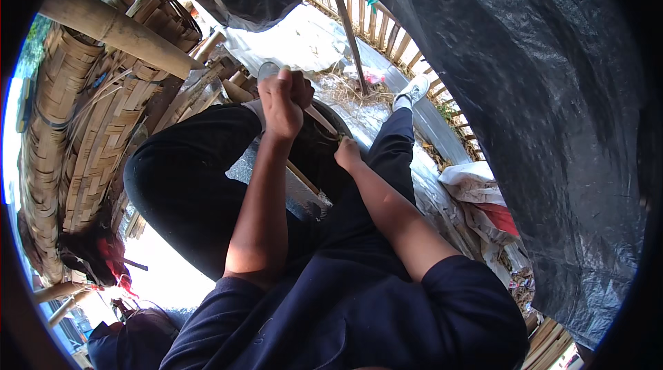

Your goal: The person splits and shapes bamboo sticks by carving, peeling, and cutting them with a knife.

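My left hand [282, 102] is closed in a fist above my bent left knee. A rounded, greyish end [267, 70] shows just beyond its knuckles; what it belongs to is unclear. From this fist a pale narrow strip [322, 120] slants down to my right hand [348, 154], whose fingers are closed on its lower end. Behind the strip, between my legs, lies a dark, round-edged thing [335, 113], mostly hidden in shadow. A thin light-brown stick [301, 177] lies below my left wrist, beside a grey speckled surface [297, 197].
Woven bamboo panels [76, 156] and a thick bamboo pole [124, 35] stand on the left. Black plastic sheeting [566, 128] hangs on the right. A slatted bamboo fence [373, 21], a leaning pole [347, 25] and dry straw [356, 90] are ahead. White sacks [473, 183] lie by my right leg.
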A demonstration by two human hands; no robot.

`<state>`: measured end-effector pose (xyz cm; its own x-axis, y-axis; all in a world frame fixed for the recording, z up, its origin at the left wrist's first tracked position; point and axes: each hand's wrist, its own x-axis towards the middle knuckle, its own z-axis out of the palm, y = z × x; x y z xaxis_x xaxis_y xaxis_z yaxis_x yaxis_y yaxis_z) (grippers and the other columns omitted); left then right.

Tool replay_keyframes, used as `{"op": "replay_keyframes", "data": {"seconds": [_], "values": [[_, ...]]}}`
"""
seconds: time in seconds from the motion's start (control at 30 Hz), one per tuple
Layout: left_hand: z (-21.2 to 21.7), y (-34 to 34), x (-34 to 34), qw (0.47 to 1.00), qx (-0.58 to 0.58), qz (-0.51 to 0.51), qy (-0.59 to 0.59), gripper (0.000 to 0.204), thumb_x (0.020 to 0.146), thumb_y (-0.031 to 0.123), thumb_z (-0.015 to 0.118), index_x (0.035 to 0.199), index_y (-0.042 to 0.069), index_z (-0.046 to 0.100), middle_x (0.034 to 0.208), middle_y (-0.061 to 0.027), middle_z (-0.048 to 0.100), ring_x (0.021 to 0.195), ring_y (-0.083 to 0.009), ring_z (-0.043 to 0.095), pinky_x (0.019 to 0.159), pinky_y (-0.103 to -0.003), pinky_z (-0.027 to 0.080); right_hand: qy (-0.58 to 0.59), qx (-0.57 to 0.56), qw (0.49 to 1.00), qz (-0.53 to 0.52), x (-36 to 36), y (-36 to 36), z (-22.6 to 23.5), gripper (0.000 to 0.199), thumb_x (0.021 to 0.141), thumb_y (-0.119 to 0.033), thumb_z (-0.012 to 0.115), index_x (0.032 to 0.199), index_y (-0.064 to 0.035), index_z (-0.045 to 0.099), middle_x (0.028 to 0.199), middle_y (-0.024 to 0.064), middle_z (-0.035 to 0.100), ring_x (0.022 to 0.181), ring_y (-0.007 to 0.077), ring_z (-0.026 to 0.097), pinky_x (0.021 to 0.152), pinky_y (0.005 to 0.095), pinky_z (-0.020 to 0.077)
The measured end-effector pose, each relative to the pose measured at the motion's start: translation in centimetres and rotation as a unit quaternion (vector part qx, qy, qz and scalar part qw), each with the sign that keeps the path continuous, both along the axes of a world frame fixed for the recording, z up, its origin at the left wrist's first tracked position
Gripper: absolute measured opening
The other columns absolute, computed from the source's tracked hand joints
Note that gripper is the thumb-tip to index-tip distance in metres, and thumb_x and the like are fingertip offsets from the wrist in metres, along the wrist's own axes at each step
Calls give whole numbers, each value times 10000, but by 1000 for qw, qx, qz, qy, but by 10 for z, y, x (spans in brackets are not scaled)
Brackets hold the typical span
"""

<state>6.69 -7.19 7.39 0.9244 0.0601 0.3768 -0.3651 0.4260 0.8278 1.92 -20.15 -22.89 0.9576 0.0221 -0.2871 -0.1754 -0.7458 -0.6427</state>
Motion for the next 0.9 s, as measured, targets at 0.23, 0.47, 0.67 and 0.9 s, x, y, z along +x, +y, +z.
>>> {"op": "replay_keyframes", "data": {"seconds": [0.23,0.47,0.67,0.9], "values": [[-8,-19,-8,998,18,-53,-1,542,1021,305,369,535,76,297,493,21,274,425,-79,233,411,-277,173,93,-65,993,19,-1,6,-3,206,865,-51,497,1051,38,489,999,287,647,962,406,651,835,461,534],[-6,-22,-2,998,3,-61,8,521,1022,283,365,550,70,314,504,11,304,443,-79,246,420,-275,188,81,-107,991,22,1,9,-1,183,959,-99,371,1035,8,499,997,240,670,943,371,672,810,451,551],[-6,-23,1,997,16,-77,15,519,1021,281,371,551,65,325,504,10,305,445,-82,252,426,-280,192,87,-114,989,29,5,9,-4,203,972,-114,344,1033,-1,502,1001,232,673,952,368,671,818,454,551],[-7,-17,7,998,7,-52,20,517,1018,273,369,546,63,334,501,7,308,443,-85,251,432,-284,192,99,-105,989,27,9,10,0,207,973,-118,340,1030,-5,504,1021,251,666,973,378,663,821,464,549]]}}
